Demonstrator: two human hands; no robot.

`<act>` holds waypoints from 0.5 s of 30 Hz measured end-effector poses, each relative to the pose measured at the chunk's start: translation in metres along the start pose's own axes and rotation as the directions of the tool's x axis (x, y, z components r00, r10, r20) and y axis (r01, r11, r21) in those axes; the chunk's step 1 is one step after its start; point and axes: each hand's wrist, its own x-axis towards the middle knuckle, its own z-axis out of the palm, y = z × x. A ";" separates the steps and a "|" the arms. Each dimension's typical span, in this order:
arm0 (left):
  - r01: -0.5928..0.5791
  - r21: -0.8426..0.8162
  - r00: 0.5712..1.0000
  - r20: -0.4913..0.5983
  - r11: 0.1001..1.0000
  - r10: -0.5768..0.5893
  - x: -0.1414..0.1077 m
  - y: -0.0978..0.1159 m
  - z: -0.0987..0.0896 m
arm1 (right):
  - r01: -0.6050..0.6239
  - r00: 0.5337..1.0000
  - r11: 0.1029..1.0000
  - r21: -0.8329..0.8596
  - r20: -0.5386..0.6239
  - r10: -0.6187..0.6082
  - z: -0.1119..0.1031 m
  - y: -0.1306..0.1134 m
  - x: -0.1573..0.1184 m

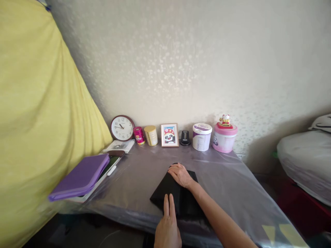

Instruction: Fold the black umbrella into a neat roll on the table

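Observation:
A black folded piece, possibly cloth or a soft bag (165, 188), lies near the front edge of the table. My right hand (179, 175) reaches over it from the right and rests on its far part, fingers laid along the top. From the near side, my left hand (168, 224) touches its front part with two fingers stretched forward; the other fingers of that hand are folded or hidden. Under my right forearm, part of the black piece is covered from sight.
Along the back of the plastic-covered table (227, 193) stand a round clock (122, 128), a pink can (139, 135), a yellow-lidded can (151, 135), a panda picture frame (169, 135), a black stand (185, 137) and two tubs (202, 137). A purple folder (80, 175) lies left, beside a yellow curtain (46, 113).

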 end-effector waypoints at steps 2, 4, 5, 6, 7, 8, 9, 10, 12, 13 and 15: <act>-0.011 -0.019 1.000 -0.009 1.000 0.011 0.001 -0.001 0.001 | -0.130 0.991 0.991 0.034 0.015 0.130 0.001 0.011 0.014; -0.017 -0.027 1.000 -0.016 0.999 0.017 0.002 -0.003 0.003 | -0.262 0.965 0.963 0.061 0.012 0.262 0.000 0.021 0.023; -0.018 -0.029 1.000 -0.022 0.999 0.017 0.002 -0.004 0.004 | -0.319 0.948 0.946 0.066 -0.002 0.319 -0.002 0.025 0.025; -0.020 -0.032 0.999 -0.031 0.999 0.019 0.002 -0.005 0.006 | -0.370 0.928 0.926 0.070 -0.025 0.372 -0.005 0.029 0.025; -0.026 -0.039 0.999 -0.044 0.999 0.024 0.002 -0.006 0.007 | -0.424 0.902 0.902 0.080 -0.050 0.428 -0.008 0.034 0.022; -0.033 -0.046 0.998 -0.059 0.998 0.031 0.002 -0.007 0.008 | -0.476 0.872 0.874 0.095 -0.076 0.483 -0.013 0.038 0.017; -0.039 -0.054 0.997 -0.075 0.998 0.035 0.001 -0.009 0.009 | -0.524 0.839 0.844 0.117 -0.100 0.535 -0.019 0.042 0.009; -0.046 -0.061 0.995 -0.091 0.997 0.040 0.001 -0.010 0.010 | -0.568 0.803 0.810 0.145 -0.118 0.584 -0.026 0.046 -0.001; -0.061 -0.074 0.991 -0.121 0.995 0.052 0.000 -0.013 0.011 | -0.642 0.731 0.735 0.217 -0.117 0.673 -0.039 0.050 -0.026; -0.072 -0.084 0.989 -0.135 0.994 0.061 -0.001 -0.014 0.011 | -0.669 0.698 0.696 0.261 -0.099 0.709 -0.045 0.051 -0.038; -0.096 -0.108 0.985 -0.152 0.990 0.079 -0.002 -0.015 0.011 | -0.703 0.649 0.618 0.352 -0.038 0.760 -0.053 0.048 -0.061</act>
